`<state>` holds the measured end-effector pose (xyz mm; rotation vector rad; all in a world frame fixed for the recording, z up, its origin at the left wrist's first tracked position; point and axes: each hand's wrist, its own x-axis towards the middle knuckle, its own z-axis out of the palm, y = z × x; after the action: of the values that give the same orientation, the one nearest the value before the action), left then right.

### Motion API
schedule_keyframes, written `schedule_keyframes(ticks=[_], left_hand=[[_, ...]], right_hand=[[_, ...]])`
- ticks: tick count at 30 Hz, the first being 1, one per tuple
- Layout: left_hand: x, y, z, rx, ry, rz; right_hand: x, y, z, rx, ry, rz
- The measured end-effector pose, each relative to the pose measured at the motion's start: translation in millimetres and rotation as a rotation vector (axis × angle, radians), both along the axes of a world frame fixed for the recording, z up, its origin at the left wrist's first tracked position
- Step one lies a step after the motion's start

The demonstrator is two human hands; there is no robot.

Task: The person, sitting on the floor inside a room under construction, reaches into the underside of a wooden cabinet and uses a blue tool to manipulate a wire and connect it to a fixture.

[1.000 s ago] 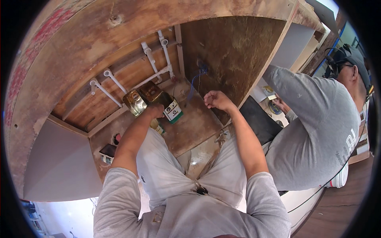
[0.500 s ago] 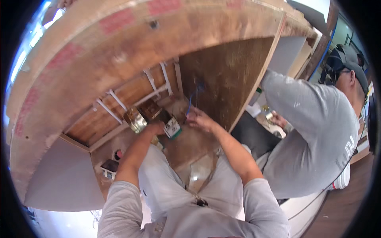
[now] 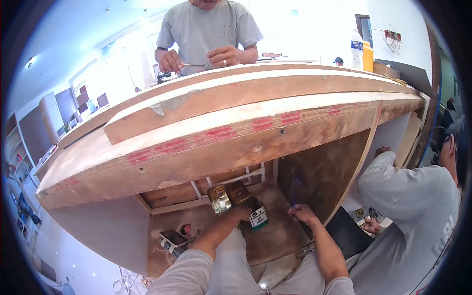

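Observation:
My left hand (image 3: pixel 240 213) is closed at the left side of a small white and green box (image 3: pixel 258 218), its fingertips partly hidden. To the right, my right hand (image 3: pixel 302 214) is pinched around the lower end of a thin blue strand (image 3: pixel 294 191), which rises before the dark wooden side panel (image 3: pixel 322 169). Too little detail shows to tell what the strand is. Behind the box stand a shiny gold tin (image 3: pixel 219 199) and a brown box (image 3: pixel 238 191). Both my hands are inside the low wooden compartment.
The curved wooden counter edge (image 3: pixel 206 140) overhangs my hands. White pipes (image 3: pixel 255 174) run along the back. A phone-like dark device (image 3: pixel 173 239) lies at the left. One person (image 3: pixel 211 29) works across the counter; another (image 3: pixel 408 206) crouches close on my right.
My view has tipped up, bringing the countertop and the person across it into sight. Both my hands remain inside the compartment, the left at the box and the right at the blue strand.

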<state>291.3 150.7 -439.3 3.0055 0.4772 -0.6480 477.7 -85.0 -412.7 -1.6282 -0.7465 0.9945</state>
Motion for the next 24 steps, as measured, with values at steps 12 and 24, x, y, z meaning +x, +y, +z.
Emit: schedule_keyframes(ticks=[12, 24], left_hand=[[-1.3, -15.4, 18.0, -0.002, 0.046, 0.014], [-3.6, -2.6, -3.2, 0.017, -0.049, -0.012]], right_hand=[[1.6, -9.2, 7.0, 0.026, -0.096, -0.030], [6.2, -6.3, -4.0, 0.031, -0.186, 0.043]])
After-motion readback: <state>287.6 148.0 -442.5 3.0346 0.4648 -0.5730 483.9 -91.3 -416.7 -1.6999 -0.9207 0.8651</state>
